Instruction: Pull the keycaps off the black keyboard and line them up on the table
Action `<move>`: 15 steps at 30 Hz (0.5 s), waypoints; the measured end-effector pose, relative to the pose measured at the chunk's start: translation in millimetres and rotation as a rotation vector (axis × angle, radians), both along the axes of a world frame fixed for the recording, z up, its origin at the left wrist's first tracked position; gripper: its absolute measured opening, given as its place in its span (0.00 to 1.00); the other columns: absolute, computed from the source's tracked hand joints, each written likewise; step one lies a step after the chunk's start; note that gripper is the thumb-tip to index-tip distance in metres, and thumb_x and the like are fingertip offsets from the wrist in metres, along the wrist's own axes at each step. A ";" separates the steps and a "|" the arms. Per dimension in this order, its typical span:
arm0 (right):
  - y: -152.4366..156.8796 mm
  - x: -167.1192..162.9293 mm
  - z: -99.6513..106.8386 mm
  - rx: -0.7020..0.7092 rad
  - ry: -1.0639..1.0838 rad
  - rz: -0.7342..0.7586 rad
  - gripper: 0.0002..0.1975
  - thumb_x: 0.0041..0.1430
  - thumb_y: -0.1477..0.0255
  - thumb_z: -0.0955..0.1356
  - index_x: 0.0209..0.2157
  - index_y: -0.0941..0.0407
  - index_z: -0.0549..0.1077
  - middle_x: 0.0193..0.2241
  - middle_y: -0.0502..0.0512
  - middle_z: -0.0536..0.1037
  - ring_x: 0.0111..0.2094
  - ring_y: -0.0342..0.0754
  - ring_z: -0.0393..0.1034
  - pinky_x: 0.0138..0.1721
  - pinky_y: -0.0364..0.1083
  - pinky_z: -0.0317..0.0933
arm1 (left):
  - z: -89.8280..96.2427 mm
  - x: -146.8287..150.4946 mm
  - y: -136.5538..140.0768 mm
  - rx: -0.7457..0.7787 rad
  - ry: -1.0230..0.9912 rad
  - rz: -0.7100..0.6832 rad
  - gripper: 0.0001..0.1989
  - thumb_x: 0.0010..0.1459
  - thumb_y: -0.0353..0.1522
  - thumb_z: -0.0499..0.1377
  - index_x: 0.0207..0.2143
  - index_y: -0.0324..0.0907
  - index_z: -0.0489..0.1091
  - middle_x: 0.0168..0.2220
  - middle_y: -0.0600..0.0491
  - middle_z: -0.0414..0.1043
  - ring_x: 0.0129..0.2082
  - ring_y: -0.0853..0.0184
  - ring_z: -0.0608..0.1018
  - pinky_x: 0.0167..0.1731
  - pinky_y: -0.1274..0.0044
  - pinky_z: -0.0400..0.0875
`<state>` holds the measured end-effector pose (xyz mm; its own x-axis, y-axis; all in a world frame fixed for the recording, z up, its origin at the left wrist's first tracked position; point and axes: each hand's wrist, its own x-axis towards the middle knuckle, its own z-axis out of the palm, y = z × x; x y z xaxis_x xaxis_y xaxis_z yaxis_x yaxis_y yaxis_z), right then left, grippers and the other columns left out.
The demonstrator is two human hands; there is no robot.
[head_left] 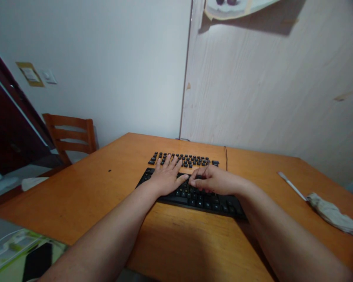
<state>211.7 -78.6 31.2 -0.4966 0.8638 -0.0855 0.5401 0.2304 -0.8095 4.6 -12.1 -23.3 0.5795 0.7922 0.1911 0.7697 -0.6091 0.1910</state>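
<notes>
A black computer keyboard (182,199) lies on the wooden table, some of its keys in place and part of its upper area hidden under my hands. Beyond its far edge, loose black keycaps (194,159) are laid out in rows. My left hand (167,179) rests flat over the left part of the keyboard, fingers spread, their tips reaching toward the keycaps. Bent at the wrist, my right hand (209,179) is over the middle of the keyboard with thumb and fingers pinched together. Whatever is in that pinch is too small to make out.
A white-handled brush (292,186) and a crumpled pale cloth (333,214) lie at the right. One small dark piece (109,170) sits left of the keyboard. A dark cable (226,158) runs toward the wall. At the left stands a wooden chair (72,135).
</notes>
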 end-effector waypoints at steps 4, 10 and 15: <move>-0.1 0.3 1.0 -0.001 -0.001 -0.011 0.15 0.59 0.57 0.67 0.35 0.56 0.75 0.23 0.46 0.68 0.22 0.40 0.62 0.21 0.39 0.59 | 1.5 -0.5 -1.2 -0.041 0.011 -0.006 0.40 0.60 0.57 0.40 0.66 0.45 0.53 0.69 0.46 0.43 0.69 0.48 0.41 0.62 0.48 0.30; 0.8 2.6 -2.4 0.001 -0.011 0.003 0.15 0.60 0.58 0.67 0.38 0.55 0.75 0.24 0.48 0.70 0.23 0.41 0.65 0.22 0.40 0.62 | 1.3 -2.4 -1.3 -0.070 0.013 -0.037 0.37 0.60 0.56 0.42 0.64 0.46 0.57 0.69 0.44 0.47 0.69 0.49 0.44 0.61 0.48 0.30; 0.8 0.7 -7.0 0.017 -0.043 0.008 0.16 0.61 0.58 0.65 0.38 0.55 0.76 0.23 0.48 0.71 0.22 0.41 0.64 0.21 0.40 0.59 | -3.0 -2.7 1.1 -0.079 0.036 -0.052 0.37 0.60 0.56 0.41 0.64 0.46 0.57 0.69 0.43 0.46 0.69 0.50 0.45 0.61 0.49 0.30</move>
<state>212.4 -77.8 24.1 -0.4995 0.8614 -0.0919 0.5721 0.2484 -0.7817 1.9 -11.0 -26.3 0.6259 0.7725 0.1071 0.7445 -0.6327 0.2131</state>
